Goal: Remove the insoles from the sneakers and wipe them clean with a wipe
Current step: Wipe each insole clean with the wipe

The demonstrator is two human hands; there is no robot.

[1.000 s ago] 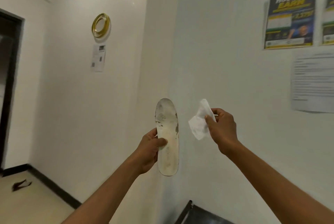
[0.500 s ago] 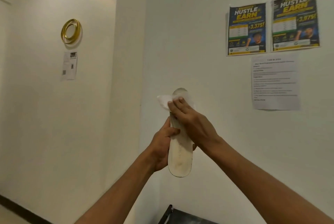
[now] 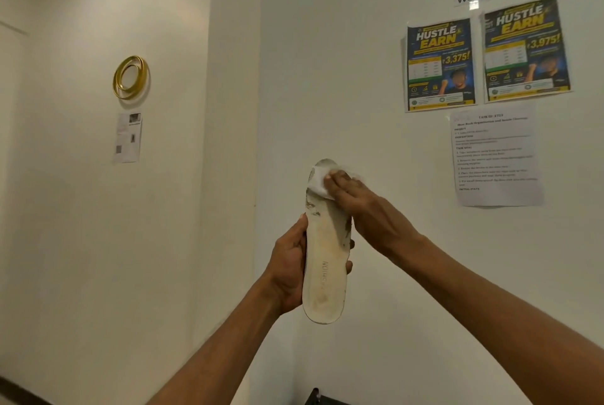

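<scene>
1. Since half a second ago, the right hand [image 3: 359,205] has stayed at the toe end of the insole [image 3: 325,260] with the wipe [image 3: 318,183]. More of the insole's stained upper half now shows below the fingers, and the camera view has changed little.
2. The insole is held up in the air in front of a white wall [image 3: 359,77], at the centre of the scene. Its long axis runs nearly vertical, with the rounded toe pointing up and the heel pointing down. Its printed top face is turned toward the camera.
3. The left hand [image 3: 289,269] is closed around the insole's lower half from the left, with fingertips wrapping round the right edge.
4. The right hand's fingers lie flat together, pressing the crumpled white wipe against the toe.
5. On the wall to the right hang two posters [image 3: 439,64] and a printed sheet [image 3: 496,156]. To the left hangs a gold ring ornament [image 3: 130,77].
</scene>
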